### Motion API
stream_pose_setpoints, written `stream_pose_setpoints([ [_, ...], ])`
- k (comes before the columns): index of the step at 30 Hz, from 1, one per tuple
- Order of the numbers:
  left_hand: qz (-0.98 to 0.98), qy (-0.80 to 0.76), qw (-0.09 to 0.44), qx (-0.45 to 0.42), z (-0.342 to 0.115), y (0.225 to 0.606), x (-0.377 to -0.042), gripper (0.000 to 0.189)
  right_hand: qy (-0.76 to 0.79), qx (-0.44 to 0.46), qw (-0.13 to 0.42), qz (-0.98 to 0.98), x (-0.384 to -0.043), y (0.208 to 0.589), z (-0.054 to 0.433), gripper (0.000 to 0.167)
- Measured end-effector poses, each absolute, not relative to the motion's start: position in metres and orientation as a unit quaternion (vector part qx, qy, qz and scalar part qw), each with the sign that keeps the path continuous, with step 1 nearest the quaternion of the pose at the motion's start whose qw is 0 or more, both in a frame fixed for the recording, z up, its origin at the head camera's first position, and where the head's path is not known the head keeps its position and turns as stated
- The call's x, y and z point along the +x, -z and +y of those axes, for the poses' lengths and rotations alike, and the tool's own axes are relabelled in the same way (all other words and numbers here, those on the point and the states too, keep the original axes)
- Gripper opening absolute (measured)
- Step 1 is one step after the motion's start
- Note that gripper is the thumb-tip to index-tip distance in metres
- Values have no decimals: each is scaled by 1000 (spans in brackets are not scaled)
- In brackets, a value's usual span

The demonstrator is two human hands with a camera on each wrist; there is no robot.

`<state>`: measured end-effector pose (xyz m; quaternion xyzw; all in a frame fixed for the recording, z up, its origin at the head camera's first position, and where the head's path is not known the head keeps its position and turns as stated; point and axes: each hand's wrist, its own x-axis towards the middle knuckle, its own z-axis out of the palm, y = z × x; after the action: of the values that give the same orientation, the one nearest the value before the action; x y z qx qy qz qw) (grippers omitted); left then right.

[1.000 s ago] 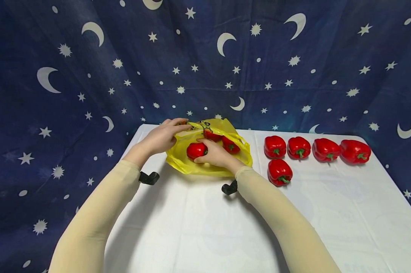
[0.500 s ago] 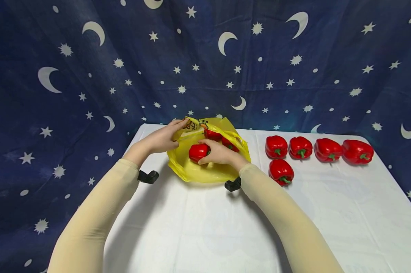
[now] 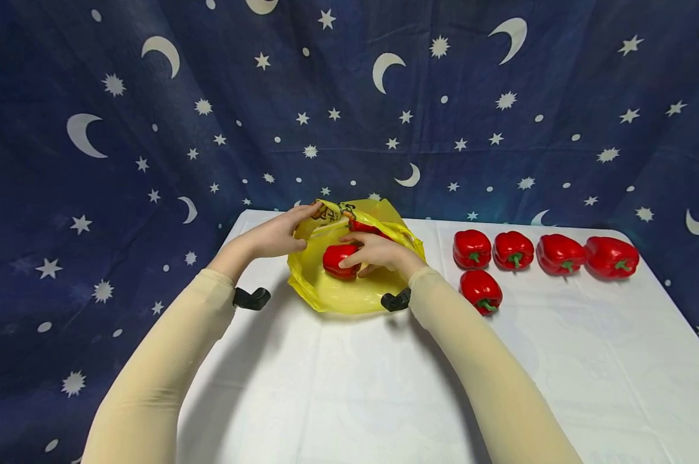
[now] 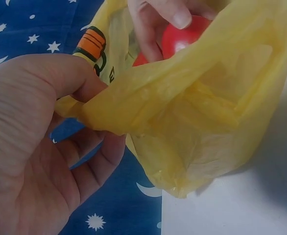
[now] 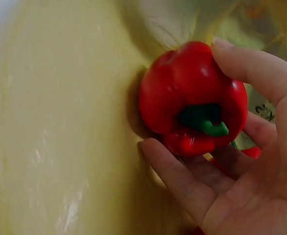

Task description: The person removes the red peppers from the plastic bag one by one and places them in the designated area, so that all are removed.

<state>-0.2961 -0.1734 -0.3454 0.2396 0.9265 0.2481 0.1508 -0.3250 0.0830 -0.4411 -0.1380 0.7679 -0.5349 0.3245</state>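
The right hand [image 3: 382,252] has a loose hold on a red bell pepper [image 5: 182,88], thumb and fingers spread round its lobed sides; how hard they press cannot be told. The pepper is inside a yellow plastic bag [image 3: 338,299], low against the film, its green stem [image 5: 209,125] turned toward the palm, and more red shows behind the hand, deeper in the bag. The left hand [image 3: 271,235] pinches the rim of the bag between thumb and forefinger, and the mouth gapes toward the person. The pepper is probably light for its bulk and firm enough to keep its shape under the fingertips, yet its glossy skin looks slippery; whether it is real or a model cannot be made out. It should sit best held round the broad shoulders, with fingers on opposite lobes where the grooves give some purchase; the stem looks too thin to lift by. The bag, by contrast, looks limp and nearly weightless, apt to fold or cling to the hand, so the rim is the sensible place to pinch it. Five similar peppers [image 3: 513,250] stand outside on the white tablecloth [image 3: 326,386], to the right of the bag
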Motion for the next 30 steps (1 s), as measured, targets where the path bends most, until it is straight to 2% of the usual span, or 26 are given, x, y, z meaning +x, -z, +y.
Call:
stream_pose_setpoints([
  [13, 926, -254, 162, 227, -172, 344, -294, 89, 547, -119, 341, 755, -327, 443, 84, 75],
  [20, 925, -256, 163, 227, -171, 343, -293, 90, 545, -121, 349, 753, -325, 442, 85, 78],
  [30, 921, -264, 160, 236, -169, 346, -294, 89, 552, -144, 326, 754, -324, 448, 87, 78],
])
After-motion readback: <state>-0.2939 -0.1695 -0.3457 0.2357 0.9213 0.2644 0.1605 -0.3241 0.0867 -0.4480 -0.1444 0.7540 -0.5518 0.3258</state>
